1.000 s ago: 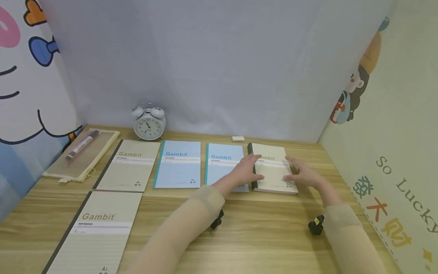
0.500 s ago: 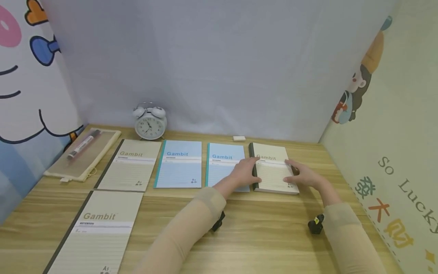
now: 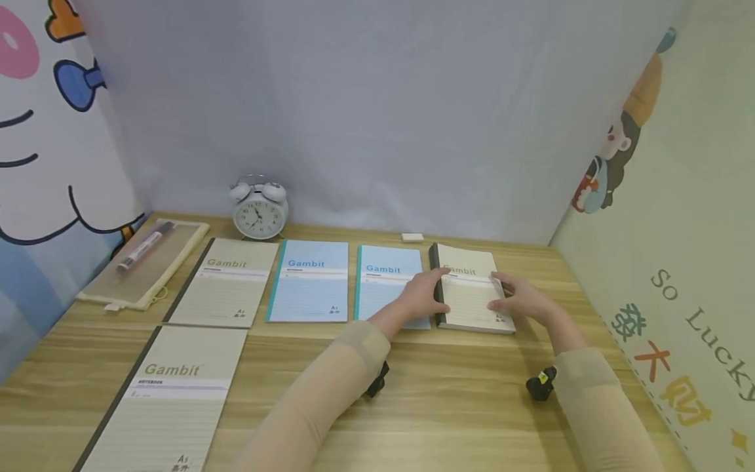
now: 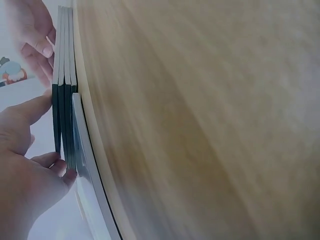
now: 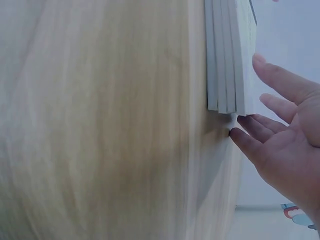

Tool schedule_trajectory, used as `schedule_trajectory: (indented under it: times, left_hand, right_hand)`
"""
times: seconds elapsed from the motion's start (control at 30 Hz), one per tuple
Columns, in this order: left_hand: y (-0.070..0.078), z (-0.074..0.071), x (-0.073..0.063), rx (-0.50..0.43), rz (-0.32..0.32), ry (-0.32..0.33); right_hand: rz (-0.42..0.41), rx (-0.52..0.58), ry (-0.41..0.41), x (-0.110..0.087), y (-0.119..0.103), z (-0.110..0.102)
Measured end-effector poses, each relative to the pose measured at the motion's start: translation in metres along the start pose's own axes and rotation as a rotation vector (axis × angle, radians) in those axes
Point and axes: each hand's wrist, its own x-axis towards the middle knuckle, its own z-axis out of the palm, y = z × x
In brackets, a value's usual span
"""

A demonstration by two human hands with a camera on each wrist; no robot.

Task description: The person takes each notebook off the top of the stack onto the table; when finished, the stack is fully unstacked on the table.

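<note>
A stack of several cream notebooks with dark spines lies at the right end of the row, its "Gambit" cover facing up. My left hand is at its left edge; in the left wrist view the thumb touches the upper spine edge and the other fingertips rest against the spines. Across from it, my right hand has its thumb over the cover. In the right wrist view its other fingertips are beside the page edges, possibly touching. Partly under my left hand's reach lies a blue notebook.
Another blue notebook and two grey notebooks lie to the left. Behind stand a white alarm clock and a small white block. A mesh pouch with a marker lies far left. Walls enclose the table.
My hands have drawn slightly inward at the stack's two edges. More of the dark spine layers shows at the stack's upper left. The other things have stayed in place.
</note>
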Motion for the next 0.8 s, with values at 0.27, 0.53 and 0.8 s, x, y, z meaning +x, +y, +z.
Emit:
schedule_trajectory:
  times: [0.27,0.53,0.8]
  left_hand:
    - [0.005,-0.001,0.000,-0.196,-0.011,0.057]
    - [0.013,-0.010,-0.004,-0.322,-0.065,0.114]
    - [0.014,-0.026,-0.003,-0.416,-0.074,0.184]
  right_hand:
    - [-0.010,0.065,0.070,-0.007,-0.007,-0.006]
    - [0.005,0.152,0.094,-0.016,-0.021,-0.012]
    - [-0.019,0.132,0.147,-0.025,-0.037,-0.018]
